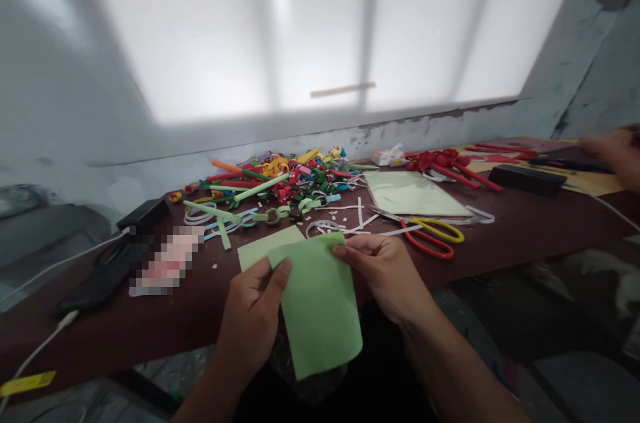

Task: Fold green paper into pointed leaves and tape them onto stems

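A sheet of green paper (320, 316) hangs between my two hands over the table's front edge. My left hand (253, 303) pinches its upper left side, thumb on top. At the upper right corner, my right hand (385, 276) grips the same sheet between thumb and fingers. Behind it a paler green sheet (273, 244) lies on the table. Scissors (425, 236) with one red and one yellow handle rest just beyond my right hand. A light green paper chain (280, 212) and white paper strips (360, 213) lie farther back.
A heap of colourful paper strips and loops (280, 176) spreads along the wall. A stack of pale green sheets (415, 193) lies right of it, near red paper pieces (445, 161). Black devices with cables (93, 286) are at left. Another person's hand (615, 149) shows at far right.
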